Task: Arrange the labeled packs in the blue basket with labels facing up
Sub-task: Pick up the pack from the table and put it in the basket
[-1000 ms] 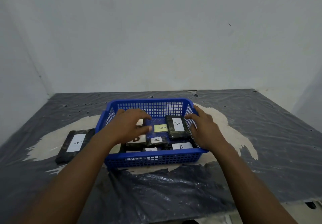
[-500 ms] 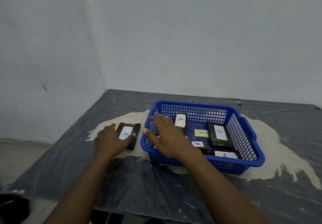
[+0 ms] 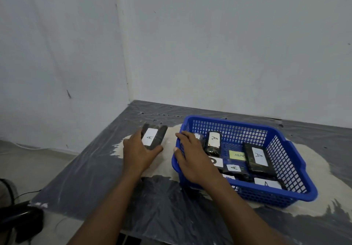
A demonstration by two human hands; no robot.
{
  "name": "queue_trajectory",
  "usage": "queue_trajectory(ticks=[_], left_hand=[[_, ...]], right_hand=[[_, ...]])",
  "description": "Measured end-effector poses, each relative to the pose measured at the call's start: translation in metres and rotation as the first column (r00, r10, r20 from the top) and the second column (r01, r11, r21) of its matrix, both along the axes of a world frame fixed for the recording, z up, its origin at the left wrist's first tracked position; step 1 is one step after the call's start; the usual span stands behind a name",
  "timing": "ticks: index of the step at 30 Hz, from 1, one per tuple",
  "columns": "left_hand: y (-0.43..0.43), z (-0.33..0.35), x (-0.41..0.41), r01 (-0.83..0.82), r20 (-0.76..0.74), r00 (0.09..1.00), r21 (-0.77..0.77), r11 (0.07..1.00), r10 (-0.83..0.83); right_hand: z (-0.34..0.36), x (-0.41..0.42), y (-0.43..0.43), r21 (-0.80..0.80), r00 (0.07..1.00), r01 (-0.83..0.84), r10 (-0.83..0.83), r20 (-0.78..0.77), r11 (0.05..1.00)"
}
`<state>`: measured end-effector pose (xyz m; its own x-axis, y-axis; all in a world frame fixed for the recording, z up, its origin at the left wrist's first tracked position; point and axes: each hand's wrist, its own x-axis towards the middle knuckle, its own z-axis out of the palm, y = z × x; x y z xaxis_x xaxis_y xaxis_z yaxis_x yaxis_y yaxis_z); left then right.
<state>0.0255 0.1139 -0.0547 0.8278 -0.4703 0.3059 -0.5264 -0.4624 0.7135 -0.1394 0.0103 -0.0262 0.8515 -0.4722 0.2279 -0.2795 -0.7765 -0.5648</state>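
Gripping the only outside pack [image 3: 150, 137], your left hand [image 3: 139, 154] holds what remains; right hand [image 3: 192, 162] lies flat on blue basket [image 3: 228, 122] rim, packs [image 3: 258, 156] beside it label-up.

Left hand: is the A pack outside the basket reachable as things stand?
Likely yes. The left hand holds the pack, fingers along its left edge, thumb at its near end. Nothing lies between; the right hand sits on the blue basket rim, off to the side.
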Motion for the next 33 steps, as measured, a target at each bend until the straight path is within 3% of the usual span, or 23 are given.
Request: queue_trajectory(ticks=[3,5,7,9,11,15,18,22,24,27,33], left_hand=[[-0.009,0.034,-0.009,0.079,0.051,0.996,-0.167,0.983,-0.072],[-0.019,0.056,-0.02,0.132,0.091,0.989,-0.215,0.968,-0.115],[-0.03,0.071,-0.037,0.22,0.136,0.972,-0.234,0.947,-0.192],[-0.042,0.079,-0.056,0.315,0.179,0.944,-0.235,0.92,-0.277],[-0.054,0.079,-0.071,0.395,0.172,0.915,-0.2,0.896,-0.365],[-0.07,0.07,-0.084,0.437,0.139,0.886,0.063,0.897,-0.442],[-0.078,0.063,-0.078,0.293,0.167,0.931,0.191,0.937,-0.325],[-0.088,0.054,-0.064,0.198,0.001,0.977,0.357,0.913,-0.212],[-0.09,0.049,-0.064,0.206,-0.037,0.977,0.39,0.898,-0.208],[-0.091,0.043,-0.067,0.156,0.039,0.982,0.394,0.906,-0.186],[-0.089,0.04,-0.069,0.108,0.124,0.978,0.395,0.912,-0.17]], right_hand=[[0.007,0.001,-0.002,0.118,0.986,0.048,-0.066,0.152,0.992],[0.016,0.0,-0.006,0.279,0.941,0.102,-0.183,0.283,0.955],[0.029,-0.004,-0.013,0.495,0.904,0.081,-0.272,0.328,0.865],[0.041,-0.01,-0.024,0.703,0.891,0.012,-0.327,0.315,0.711],[0.046,-0.018,-0.038,0.783,0.878,-0.019,-0.365,0.311,0.622],[0.045,-0.047,-0.066,0.792,0.863,0.047,-0.424,0.275,0.608],[0.044,-0.077,-0.098,0.774,0.861,0.131,-0.458,0.22,0.619],[0.037,-0.109,-0.138,0.564,0.869,0.387,-0.494,0.042,0.729],[0.03,-0.116,-0.149,0.483,0.868,0.454,-0.493,-0.052,0.748],[0.019,-0.113,-0.154,0.395,0.866,0.496,-0.475,-0.157,0.774],[0.012,-0.108,-0.164,0.357,0.864,0.5,-0.427,-0.268,0.789]])
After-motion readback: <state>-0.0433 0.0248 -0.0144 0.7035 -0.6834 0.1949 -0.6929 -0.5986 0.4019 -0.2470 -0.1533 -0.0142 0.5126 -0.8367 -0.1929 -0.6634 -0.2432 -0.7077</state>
